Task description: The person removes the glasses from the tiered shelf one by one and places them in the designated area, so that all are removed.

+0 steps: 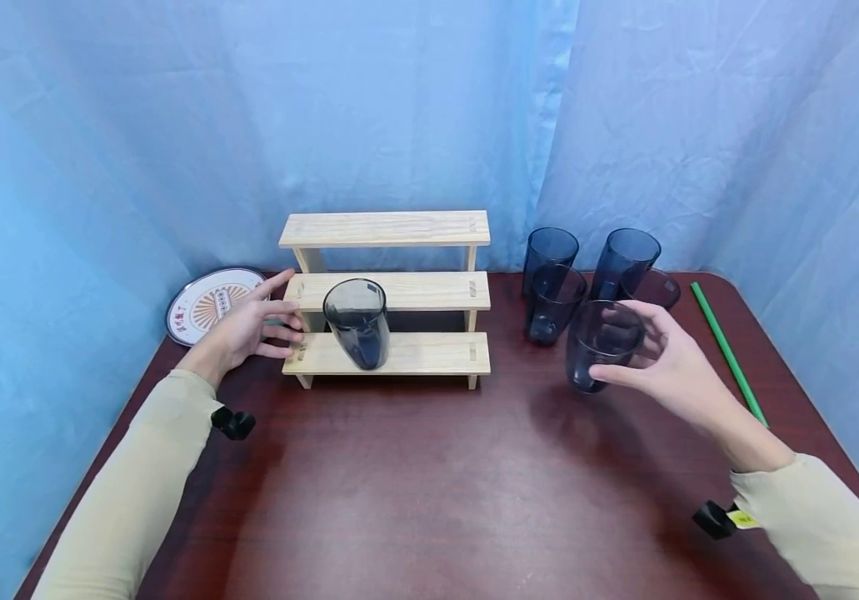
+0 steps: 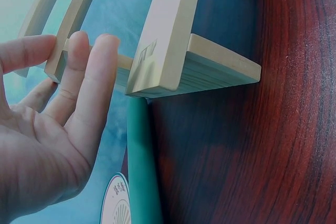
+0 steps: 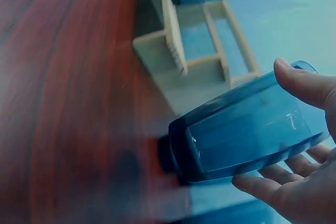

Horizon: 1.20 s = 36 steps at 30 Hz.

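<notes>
A dark tinted drinking glass [image 1: 596, 346] is in my right hand [image 1: 672, 367], with the thumb on the near side and the fingers on the far side. In the right wrist view the same glass [image 3: 241, 129] shows its thick base; I cannot tell whether it is clear of the table. My left hand [image 1: 249, 329] is at the left end of a three-step wooden rack [image 1: 429, 354], its fingers loosely extended by the board ends. On the rack's lowest step stands another tinted glass [image 1: 357, 325].
Several more tinted glasses, one of them a blue glass [image 1: 631, 254], cluster right of the rack at the table's back. A green stick [image 1: 729, 354] lies along the right side. Left of the rack leans a white printed plate [image 1: 192, 300]. Blue curtains [image 1: 399, 100] surround the table [image 1: 429, 500].
</notes>
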### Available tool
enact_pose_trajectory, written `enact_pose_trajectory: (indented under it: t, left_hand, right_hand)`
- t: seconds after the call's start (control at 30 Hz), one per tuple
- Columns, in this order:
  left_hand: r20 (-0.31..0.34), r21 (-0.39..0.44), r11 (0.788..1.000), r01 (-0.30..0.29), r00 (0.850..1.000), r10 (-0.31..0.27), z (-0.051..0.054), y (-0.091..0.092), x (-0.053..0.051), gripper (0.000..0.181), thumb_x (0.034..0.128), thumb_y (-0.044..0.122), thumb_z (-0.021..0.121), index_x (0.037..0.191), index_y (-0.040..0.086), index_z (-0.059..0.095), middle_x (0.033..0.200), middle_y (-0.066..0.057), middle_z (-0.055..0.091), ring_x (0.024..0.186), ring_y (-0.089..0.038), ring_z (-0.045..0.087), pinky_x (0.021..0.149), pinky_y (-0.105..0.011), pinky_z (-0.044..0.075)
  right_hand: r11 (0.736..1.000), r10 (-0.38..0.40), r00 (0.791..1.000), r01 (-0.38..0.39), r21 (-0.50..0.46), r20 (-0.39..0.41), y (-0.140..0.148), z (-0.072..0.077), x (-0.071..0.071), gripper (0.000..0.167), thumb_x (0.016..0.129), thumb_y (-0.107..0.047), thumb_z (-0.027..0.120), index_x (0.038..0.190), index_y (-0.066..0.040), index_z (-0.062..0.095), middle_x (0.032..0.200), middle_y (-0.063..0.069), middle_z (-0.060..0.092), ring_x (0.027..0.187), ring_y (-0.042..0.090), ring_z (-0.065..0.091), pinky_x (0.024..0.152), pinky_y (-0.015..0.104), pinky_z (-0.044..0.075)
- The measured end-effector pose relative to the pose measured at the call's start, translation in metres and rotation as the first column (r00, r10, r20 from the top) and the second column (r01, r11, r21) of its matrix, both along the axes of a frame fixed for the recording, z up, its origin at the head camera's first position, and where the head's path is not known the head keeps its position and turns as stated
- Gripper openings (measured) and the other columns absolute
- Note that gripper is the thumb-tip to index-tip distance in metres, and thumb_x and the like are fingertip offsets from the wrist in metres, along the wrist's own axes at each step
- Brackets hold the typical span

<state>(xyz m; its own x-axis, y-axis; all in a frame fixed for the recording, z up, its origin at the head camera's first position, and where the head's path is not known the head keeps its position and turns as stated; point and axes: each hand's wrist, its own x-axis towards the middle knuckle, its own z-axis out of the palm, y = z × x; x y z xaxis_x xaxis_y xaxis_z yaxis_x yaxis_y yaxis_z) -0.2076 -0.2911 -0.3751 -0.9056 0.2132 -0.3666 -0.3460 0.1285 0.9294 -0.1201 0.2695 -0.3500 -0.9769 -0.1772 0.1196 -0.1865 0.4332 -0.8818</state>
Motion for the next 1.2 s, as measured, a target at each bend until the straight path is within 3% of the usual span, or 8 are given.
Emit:
enact_pose_trajectory:
  t: [0.17,0.53,0.67,0.97,1.2]
  left_hand:
    - [0.0,0.003,1.0,0.002,1.0,-0.002,0.001,0.0,0.001,0.072,0.1058,0.027,0.055,0.164,0.038,0.013,0.095,-0.008,0.064,0.086,-0.026,0.071,0.073,-0.044,0.06]
    - [-0.006,0.003,1.0,0.0,1.0,0.0,0.002,0.0,0.002,0.071,0.1054,0.028,0.056,0.163,0.042,0.016,0.093,-0.007,0.065,0.086,-0.025,0.072,0.072,-0.044,0.06]
    - [-0.016,-0.005,1.0,-0.006,1.0,0.006,0.004,0.0,0.001,0.073,0.1047,0.029,0.058,0.163,0.04,0.015,0.093,-0.007,0.065,0.086,-0.025,0.072,0.073,-0.044,0.06]
    - [-0.003,0.001,1.0,0.006,1.0,-0.006,0.004,0.001,0.003,0.073,0.1056,0.027,0.055,0.164,0.038,0.013,0.093,-0.007,0.064,0.088,-0.026,0.071,0.073,-0.044,0.06]
    - [-0.002,-0.003,1.0,0.004,1.0,-0.004,0.004,0.0,0.003,0.073,0.1053,0.027,0.056,0.163,0.04,0.014,0.094,-0.007,0.065,0.088,-0.027,0.071,0.072,-0.044,0.06]
  right_hand:
    - [0.998,-0.061,0.998,0.061,0.031,0.003,0.023,-0.014,0.004,0.083,0.085,-0.012,0.085,0.152,-0.018,0.036,0.143,0.007,0.052,0.119,0.001,0.058,0.086,0.013,0.051]
    - [0.979,-0.17,0.985,0.169,0.114,-0.005,0.061,-0.037,0.008,0.084,0.087,-0.018,0.083,0.156,-0.022,0.034,0.14,0.002,0.05,0.123,-0.001,0.05,0.086,0.006,0.043]
    - [0.982,-0.177,0.984,0.179,0.056,-0.029,0.068,-0.045,0.007,0.082,0.089,-0.012,0.081,0.156,-0.022,0.034,0.14,0.004,0.052,0.122,0.001,0.052,0.088,0.007,0.043]
    - [0.981,-0.181,0.983,0.183,0.062,-0.032,0.076,-0.053,0.004,0.083,0.091,-0.012,0.079,0.157,-0.024,0.032,0.137,0.002,0.053,0.122,-0.001,0.051,0.09,0.006,0.04]
    - [0.985,-0.167,0.985,0.169,0.042,-0.048,0.074,-0.055,0.002,0.082,0.09,-0.008,0.079,0.157,-0.02,0.032,0.136,0.002,0.055,0.118,0.0,0.054,0.086,0.008,0.044]
